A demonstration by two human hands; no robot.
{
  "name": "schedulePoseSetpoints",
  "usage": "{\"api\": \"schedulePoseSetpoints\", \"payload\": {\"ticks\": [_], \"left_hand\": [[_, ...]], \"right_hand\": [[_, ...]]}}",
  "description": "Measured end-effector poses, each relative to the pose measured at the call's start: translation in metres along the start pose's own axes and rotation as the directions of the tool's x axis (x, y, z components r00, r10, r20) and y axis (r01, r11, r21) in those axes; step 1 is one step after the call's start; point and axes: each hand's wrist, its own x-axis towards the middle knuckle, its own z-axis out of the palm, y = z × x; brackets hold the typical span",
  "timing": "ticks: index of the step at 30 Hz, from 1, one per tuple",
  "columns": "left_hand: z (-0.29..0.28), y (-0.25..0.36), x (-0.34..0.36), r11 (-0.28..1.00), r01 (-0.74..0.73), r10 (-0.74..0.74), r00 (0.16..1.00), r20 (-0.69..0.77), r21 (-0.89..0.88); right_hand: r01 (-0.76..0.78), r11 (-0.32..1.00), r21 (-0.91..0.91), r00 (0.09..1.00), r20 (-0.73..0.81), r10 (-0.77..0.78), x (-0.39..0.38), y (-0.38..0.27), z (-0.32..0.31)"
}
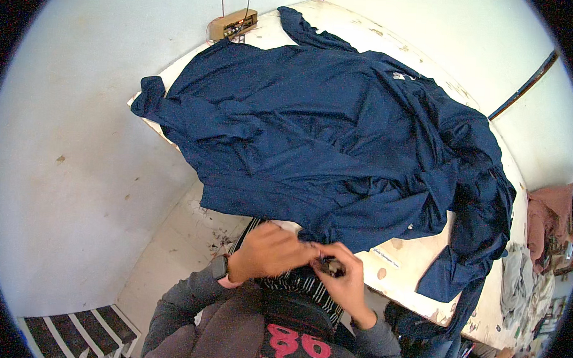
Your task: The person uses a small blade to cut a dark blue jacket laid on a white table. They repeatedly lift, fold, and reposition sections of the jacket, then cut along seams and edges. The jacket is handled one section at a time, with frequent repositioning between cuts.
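Observation:
A large navy blue garment (289, 121) lies spread and wrinkled over the table, one sleeve-like end hanging off the right front edge. At its near edge, close to my body, my two hands meet. My left hand (270, 252), with a watch on the wrist, is closed, its fingertips pinching at a bit of the navy cloth. My right hand (346, 281) curls around a small dark tool (332, 265) with a shiny part. Its exact kind is hidden by the fingers. The fingertips of both hands touch or nearly touch.
The pale, stained table (385, 263) shows along the garment's front. A brown box with wires (232, 25) sits at the far left corner by the wall. A black-and-white striped rack (78, 333) stands at lower left. Piled cloth (531, 279) and another person's hand (504, 357) are at right.

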Motion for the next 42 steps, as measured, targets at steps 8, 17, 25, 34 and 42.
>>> {"api": "schedulePoseSetpoints", "payload": {"ticks": [8, 17, 25, 34, 42], "left_hand": [[0.000, -0.153, 0.065, 0.572, 0.530, -0.365, 0.848, 0.385, -0.626], [0.072, -0.223, 0.103, 0.920, 0.379, -0.314, 0.864, 0.393, -0.098], [0.081, -0.221, 0.089, 0.781, 0.582, -0.469, 0.787, 0.400, -0.228], [0.068, -0.206, 0.100, 0.856, 0.492, -0.442, 0.856, 0.270, -0.159], [0.067, -0.199, 0.097, 0.884, 0.436, -0.398, 0.891, 0.220, -0.168]], "right_hand": [[0.017, 0.980, 0.199, 1.000, -0.013, -0.015, 0.122, -0.016, -0.051], [0.023, 0.883, 0.468, 0.960, -0.257, 0.111, 0.219, 0.057, -0.010], [-0.032, 0.947, 0.320, 0.973, -0.206, 0.102, 0.216, 0.072, 0.001], [-0.127, 0.969, -0.212, 0.950, -0.308, 0.057, 0.212, 0.051, -0.007], [-0.136, 0.944, -0.300, 0.953, -0.299, 0.042, 0.208, 0.040, 0.000]]}}
